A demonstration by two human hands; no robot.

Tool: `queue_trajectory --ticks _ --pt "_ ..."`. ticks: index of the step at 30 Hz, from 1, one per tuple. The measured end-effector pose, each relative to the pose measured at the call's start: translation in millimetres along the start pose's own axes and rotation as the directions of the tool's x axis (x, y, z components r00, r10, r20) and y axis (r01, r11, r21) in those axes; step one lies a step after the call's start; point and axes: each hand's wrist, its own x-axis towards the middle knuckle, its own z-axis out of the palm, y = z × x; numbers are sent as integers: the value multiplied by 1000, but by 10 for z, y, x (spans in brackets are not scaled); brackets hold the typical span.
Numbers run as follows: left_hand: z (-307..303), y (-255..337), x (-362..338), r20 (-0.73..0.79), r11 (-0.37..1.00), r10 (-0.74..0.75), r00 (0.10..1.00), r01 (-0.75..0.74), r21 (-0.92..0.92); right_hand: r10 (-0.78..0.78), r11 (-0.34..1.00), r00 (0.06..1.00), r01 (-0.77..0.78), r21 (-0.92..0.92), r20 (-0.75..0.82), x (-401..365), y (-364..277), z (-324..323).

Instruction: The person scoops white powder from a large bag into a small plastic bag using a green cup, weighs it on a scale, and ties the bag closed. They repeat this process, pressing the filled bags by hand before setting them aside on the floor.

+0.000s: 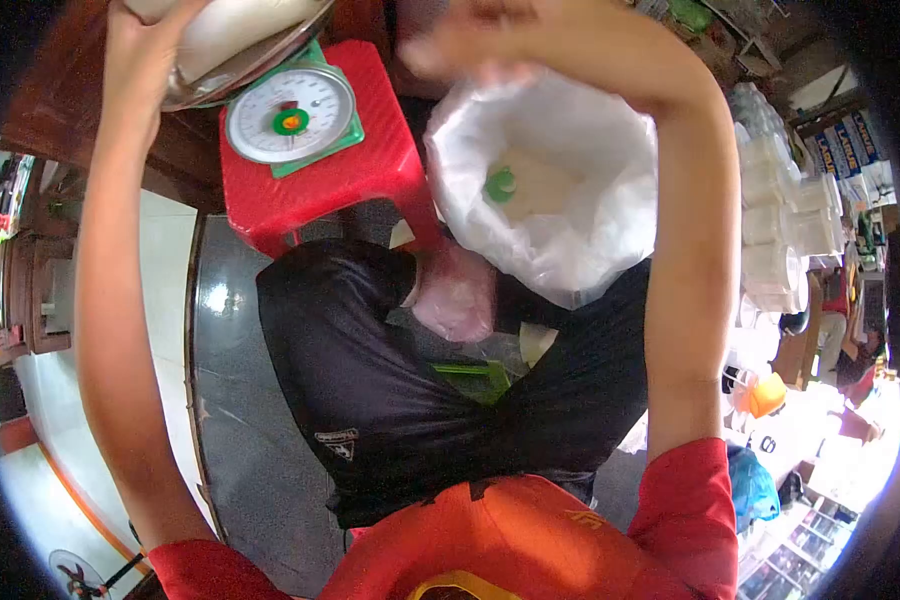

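1. Head view, left side: your left hand point(148, 48) is raised to the top edge of the picture. Its fingers are curled around the side of a white bag point(232, 28), grasping it.
2. The white bag sits in the metal pan point(255, 68) of a green dial scale point(290, 115). The scale stands on a red plastic stool point(370, 175) in front of your knees.
3. Head view, right side: your right hand point(465, 45) is blurred, held just above the rim of a large clear plastic sack point(590, 230). I cannot tell whether it is clenched or released.
4. The sack stands open just beside the stool on its right, leaning against your right leg. Inside lie pale contents and a small round green object point(500, 185).
5. A pink bag point(455, 295) lies between your knees, below the sack and touching your black shorts point(370, 380).
6. Stacked white containers point(780, 220) stand well off to the right.
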Motion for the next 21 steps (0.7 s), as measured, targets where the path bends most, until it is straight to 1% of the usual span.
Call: queue_trajectory --ticks 1,3,5,6,7,8,9,10,11,12,13,14,15,16,17,18,19,21 --pt "6 59 -10 21 1000 -23 1000 23 20 140 988 945 -155 26 297 0 308 25" --pt "11 133 -6 59 997 -67 996 65 35 253 925 840 -356 134 481 75 800 282" --pt "-171 -384 262 -68 988 -35 997 45 146 367 872 706 -488 41 606 296 1501 707" --pt "-197 -424 274 -66 981 -58 996 70 184 503 828 609 -542 -140 613 465 2058 1013" --pt "-247 -420 273 -64 970 -84 994 96 222 628 757 502 -572 -317 595 582 2465 1231" --pt "-363 -477 307 55 952 -92 994 72 296 714 692 520 -623 -364 468 583 2535 1315" --pt "-348 -403 278 -6 923 -175 985 166 348 785 620 524 -675 -401 331 595 2604 1392" --pt "-448 -489 237 -18 941 -135 991 134 311 785 619 517 -677 -397 341 658 3300 1639" --pt "-896 -690 231 75 875 -79 994 33 483 797 595 511 -758 -269 323 799 4002 1884" --pt "-1262 -862 239 177 773 -40 983 -82 629 809 558 501 -819 -134 306 994 4710 2103" --pt "-1138 -763 281 182 768 -45 982 -83 636 804 563 504 -816 -131 316 1009 4682 2143" --pt "-852 -542 371 244 919 -19 970 -79 387 850 526 521 -828 -193 80 969 4523 2140" --pt "-561 -367 363 297 993 18 955 -52 106 841 475 517 -846 -243 -158 985 4456 2169" --pt "-247 -243 220 291 981 61 955 -111 160 844 478 518 -845 -242 -142 1048 4502 2226" --pt "-52 -177 106 287 963 108 952 -172 208 874 448 473 -874 -186 -116 1089 4584 2266" --pt "-117 -210 159 294 964 101 950 -167 207 901 412 425 -902 -130 -92 1112 4672 2288" --pt "-194 -231 214 212 980 65 975 -103 169 904 408 420 -904 -128 -85 1123 4785 2366" --pt "-363 -228 322 48 997 -20 999 17 77 869 469 481 -875 -120 -114 1111 5017 2565"
